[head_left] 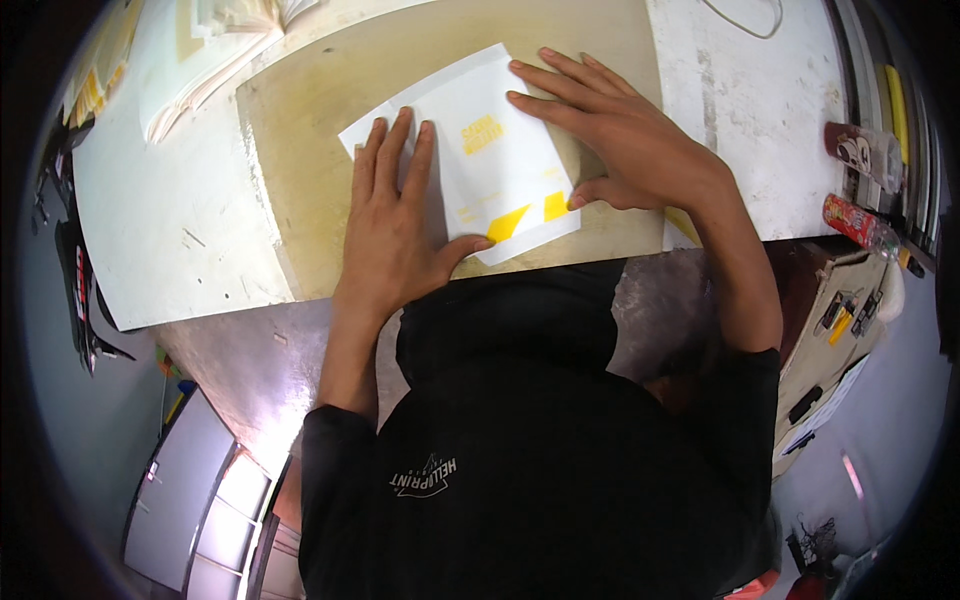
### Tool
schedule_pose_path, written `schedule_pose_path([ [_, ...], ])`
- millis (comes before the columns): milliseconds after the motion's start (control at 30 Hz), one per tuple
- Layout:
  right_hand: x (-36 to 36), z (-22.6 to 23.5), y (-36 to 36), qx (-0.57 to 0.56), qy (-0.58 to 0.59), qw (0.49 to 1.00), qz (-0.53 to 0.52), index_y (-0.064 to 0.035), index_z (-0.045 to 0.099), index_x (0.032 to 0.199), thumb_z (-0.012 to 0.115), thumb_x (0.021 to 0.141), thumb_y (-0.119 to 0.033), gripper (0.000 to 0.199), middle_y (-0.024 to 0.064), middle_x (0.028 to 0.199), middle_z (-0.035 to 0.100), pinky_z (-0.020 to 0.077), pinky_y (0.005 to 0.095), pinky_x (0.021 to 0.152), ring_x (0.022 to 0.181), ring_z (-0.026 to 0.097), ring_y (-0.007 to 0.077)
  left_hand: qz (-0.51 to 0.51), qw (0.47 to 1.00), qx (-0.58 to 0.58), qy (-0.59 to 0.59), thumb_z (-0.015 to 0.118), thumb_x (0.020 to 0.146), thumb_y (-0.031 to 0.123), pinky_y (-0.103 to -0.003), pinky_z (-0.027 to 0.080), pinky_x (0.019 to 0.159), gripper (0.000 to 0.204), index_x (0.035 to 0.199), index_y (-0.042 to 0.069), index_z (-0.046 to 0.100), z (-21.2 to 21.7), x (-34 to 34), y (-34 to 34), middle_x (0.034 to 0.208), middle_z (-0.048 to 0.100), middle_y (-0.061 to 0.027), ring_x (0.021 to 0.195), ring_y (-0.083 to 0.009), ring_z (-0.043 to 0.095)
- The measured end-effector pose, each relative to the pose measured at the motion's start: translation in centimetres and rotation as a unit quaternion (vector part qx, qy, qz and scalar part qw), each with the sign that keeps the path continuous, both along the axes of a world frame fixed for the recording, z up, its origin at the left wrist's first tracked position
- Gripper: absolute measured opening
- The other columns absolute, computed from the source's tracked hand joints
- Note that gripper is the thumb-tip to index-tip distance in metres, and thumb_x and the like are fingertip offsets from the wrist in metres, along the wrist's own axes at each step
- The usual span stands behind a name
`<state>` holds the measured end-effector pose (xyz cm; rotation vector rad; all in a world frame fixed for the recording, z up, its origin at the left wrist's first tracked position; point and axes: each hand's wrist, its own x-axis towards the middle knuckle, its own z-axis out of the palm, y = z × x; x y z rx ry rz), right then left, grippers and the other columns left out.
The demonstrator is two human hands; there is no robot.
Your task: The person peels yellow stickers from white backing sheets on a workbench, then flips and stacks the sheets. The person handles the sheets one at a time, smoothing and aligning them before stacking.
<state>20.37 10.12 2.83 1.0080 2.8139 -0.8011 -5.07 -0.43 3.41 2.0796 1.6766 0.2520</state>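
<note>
A white printed paper sheet (480,175) with yellow markings lies slightly turned on a tan board (310,160) at the table's front edge. My left hand (390,220) rests on the sheet's left side, fingers stretched out and thumb by its lower yellow stripe. Along the sheet's right edge lies my right hand (630,135), fingers spread, its thumb at the lower right corner. Both hands are open and grip nothing. Whether there is one sheet or several stacked, I cannot tell.
Stacked papers (205,60) lie at the table's far left. On the right stand a clear cup (862,155) and a red can (850,218), near a yellow bar (896,115). A cabinet (825,330) with small tools on top stands at lower right.
</note>
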Motion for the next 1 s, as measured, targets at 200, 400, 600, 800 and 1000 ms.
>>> schedule_pose_path([
  [200,0.4,0.2,0.6,-0.006,0.012,1.000,0.027,-0.0145,0.041,0.150,0.091,0.059,-0.021,0.104,0.0044,0.162,0.027,0.0159,0.0453,0.126,0.152,0.017,0.0264,-0.010,0.999,-0.019,0.029,0.093,0.058,0.037,-0.055,0.025,0.119,0.113,0.153,0.014,0.036,1.1,0.6,0.3,0.157,0.026,-0.0242,0.145,-0.0466,0.023],
  [400,0.3,1.3,0.2,-0.031,0.034,0.999,0.008,-0.0112,0.041,0.149,0.091,0.059,-0.031,0.105,0.0083,0.161,0.028,0.0160,0.0459,0.125,0.151,0.017,0.0291,-0.008,0.998,-0.032,0.054,0.095,0.054,0.037,-0.054,0.027,0.118,0.112,0.150,0.019,0.042,2.3,1.0,0.5,0.156,0.027,-0.0239,0.144,-0.0466,0.024],
  [600,0.2,1.3,0.3,-0.032,0.017,0.999,0.015,-0.0117,0.042,0.149,0.092,0.055,-0.033,0.108,0.0075,0.161,0.027,0.0156,0.0454,0.125,0.151,0.018,0.0275,-0.015,0.999,-0.009,0.042,0.092,0.057,0.044,-0.057,0.025,0.117,0.112,0.152,0.019,0.039,2.1,0.7,0.5,0.154,0.028,-0.0239,0.143,-0.0469,0.025],
  [800,0.2,1.3,0.3,-0.031,0.017,0.999,0.016,-0.0119,0.041,0.149,0.092,0.055,-0.033,0.109,0.0069,0.162,0.026,0.0151,0.0451,0.125,0.151,0.017,0.0270,-0.015,0.999,-0.011,0.033,0.091,0.059,0.046,-0.059,0.024,0.117,0.110,0.152,0.019,0.038,1.9,0.6,0.3,0.154,0.028,-0.0235,0.143,-0.0475,0.025],
  [1000,0.2,1.4,0.2,-0.030,0.015,0.999,0.014,-0.0110,0.041,0.149,0.092,0.055,-0.032,0.109,0.0072,0.162,0.027,0.0158,0.0452,0.125,0.151,0.017,0.0271,-0.012,0.999,-0.003,0.039,0.094,0.053,0.041,-0.057,0.029,0.117,0.114,0.151,0.020,0.040,1.9,0.7,0.3,0.154,0.028,-0.0227,0.142,-0.0484,0.026],
])
